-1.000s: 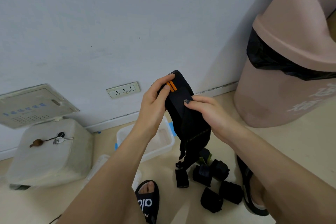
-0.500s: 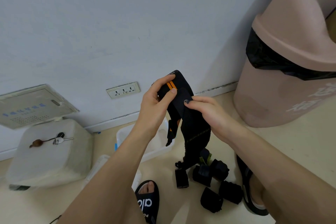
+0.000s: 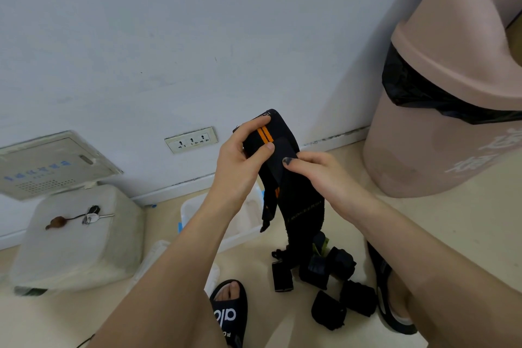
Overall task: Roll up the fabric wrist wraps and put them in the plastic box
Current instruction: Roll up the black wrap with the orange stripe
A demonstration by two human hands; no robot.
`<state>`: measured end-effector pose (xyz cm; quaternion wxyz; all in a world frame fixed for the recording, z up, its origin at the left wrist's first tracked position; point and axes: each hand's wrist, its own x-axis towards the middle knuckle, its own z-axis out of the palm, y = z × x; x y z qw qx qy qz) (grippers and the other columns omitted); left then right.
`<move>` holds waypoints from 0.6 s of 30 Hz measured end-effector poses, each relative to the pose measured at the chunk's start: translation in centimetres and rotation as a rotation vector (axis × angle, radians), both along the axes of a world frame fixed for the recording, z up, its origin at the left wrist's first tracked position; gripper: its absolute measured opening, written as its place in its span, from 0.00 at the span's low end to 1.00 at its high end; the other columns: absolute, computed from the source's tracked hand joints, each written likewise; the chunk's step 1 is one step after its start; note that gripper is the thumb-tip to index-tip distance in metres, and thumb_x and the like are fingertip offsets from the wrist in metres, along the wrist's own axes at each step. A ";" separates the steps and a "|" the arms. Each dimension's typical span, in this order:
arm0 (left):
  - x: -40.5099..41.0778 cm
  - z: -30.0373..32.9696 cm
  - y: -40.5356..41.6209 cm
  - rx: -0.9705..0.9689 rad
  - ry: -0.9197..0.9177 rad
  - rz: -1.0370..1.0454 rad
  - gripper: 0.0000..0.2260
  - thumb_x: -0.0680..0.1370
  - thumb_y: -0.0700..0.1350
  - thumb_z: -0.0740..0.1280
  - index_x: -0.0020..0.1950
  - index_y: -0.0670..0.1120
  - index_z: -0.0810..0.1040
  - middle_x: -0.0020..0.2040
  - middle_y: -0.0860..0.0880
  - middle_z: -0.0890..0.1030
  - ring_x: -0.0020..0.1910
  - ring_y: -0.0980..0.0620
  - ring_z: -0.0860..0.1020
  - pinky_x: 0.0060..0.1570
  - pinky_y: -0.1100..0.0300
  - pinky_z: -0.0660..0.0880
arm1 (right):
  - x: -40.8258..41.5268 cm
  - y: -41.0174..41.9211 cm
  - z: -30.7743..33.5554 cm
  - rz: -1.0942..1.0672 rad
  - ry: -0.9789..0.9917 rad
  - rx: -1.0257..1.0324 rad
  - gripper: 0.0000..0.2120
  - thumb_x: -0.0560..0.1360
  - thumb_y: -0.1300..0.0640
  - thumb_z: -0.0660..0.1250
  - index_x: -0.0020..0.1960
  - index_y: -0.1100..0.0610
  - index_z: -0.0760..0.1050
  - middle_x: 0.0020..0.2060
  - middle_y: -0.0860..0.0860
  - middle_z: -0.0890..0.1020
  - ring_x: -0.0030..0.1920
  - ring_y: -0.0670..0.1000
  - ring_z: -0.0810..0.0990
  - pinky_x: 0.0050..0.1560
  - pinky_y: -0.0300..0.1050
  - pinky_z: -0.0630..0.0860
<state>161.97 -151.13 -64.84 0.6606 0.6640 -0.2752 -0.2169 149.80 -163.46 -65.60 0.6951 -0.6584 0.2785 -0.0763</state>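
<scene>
Left hand [image 3: 240, 161]: holds the top of the black wrap [image 3: 285, 178]. Thumb and fingers are curled round it, near the orange stripes [image 3: 265, 135].
Right hand [image 3: 319, 175]: just beside the left hand. Its thumb and fingers pinch the wrap a little lower down.
Where the wrap is: up in the air between both hands. The rest of it hangs down below the hands, toward the floor.
How it feels: soft and bendy, I think, and light. It flops, so it will not stay rolled by itself.
Where to hold: at the top end, tight, so the roll can start there. The loose tail needs to be pulled in as it rolls.
What could go wrong: the roll may spring open if the fingers let go.
Other wraps [image 3: 339, 285]: black bundles on the floor, below the right hand.
Box [image 3: 192, 209]: clear plastic, on the floor below the left hand, partly hidden by the arm.
</scene>
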 end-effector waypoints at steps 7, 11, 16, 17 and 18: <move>0.2 0.1 0.1 -0.014 0.017 0.017 0.20 0.78 0.35 0.69 0.65 0.54 0.81 0.62 0.49 0.83 0.62 0.50 0.80 0.66 0.44 0.77 | -0.1 0.1 -0.2 0.038 0.024 -0.159 0.20 0.78 0.45 0.71 0.40 0.62 0.76 0.37 0.54 0.79 0.42 0.59 0.83 0.51 0.56 0.79; 0.2 0.1 0.0 -0.025 0.057 0.028 0.20 0.79 0.32 0.68 0.65 0.53 0.81 0.60 0.51 0.84 0.60 0.52 0.81 0.63 0.49 0.79 | -0.1 0.1 -0.5 0.020 0.041 -0.184 0.19 0.79 0.47 0.71 0.36 0.56 0.72 0.28 0.44 0.75 0.31 0.43 0.77 0.39 0.36 0.72; 0.5 0.2 -0.1 -0.043 0.114 0.053 0.20 0.79 0.32 0.68 0.63 0.52 0.82 0.55 0.52 0.85 0.57 0.51 0.82 0.57 0.53 0.81 | 0.0 -0.1 -0.9 -0.010 0.032 -0.224 0.15 0.76 0.44 0.74 0.43 0.54 0.75 0.33 0.41 0.79 0.34 0.39 0.79 0.38 0.33 0.73; 0.5 0.2 -0.1 -0.047 0.125 0.057 0.19 0.79 0.31 0.68 0.63 0.52 0.82 0.55 0.52 0.85 0.57 0.52 0.83 0.55 0.55 0.81 | 0.0 -0.1 -1.0 -0.011 0.030 -0.228 0.16 0.74 0.45 0.76 0.44 0.54 0.75 0.36 0.43 0.80 0.37 0.43 0.81 0.40 0.37 0.74; 0.6 0.2 -0.1 -0.049 0.138 0.062 0.19 0.79 0.31 0.67 0.63 0.51 0.82 0.54 0.53 0.85 0.56 0.52 0.83 0.54 0.56 0.81 | 0.0 -0.1 -1.1 0.000 0.025 -0.229 0.16 0.73 0.46 0.78 0.45 0.54 0.74 0.39 0.46 0.81 0.40 0.47 0.83 0.42 0.41 0.76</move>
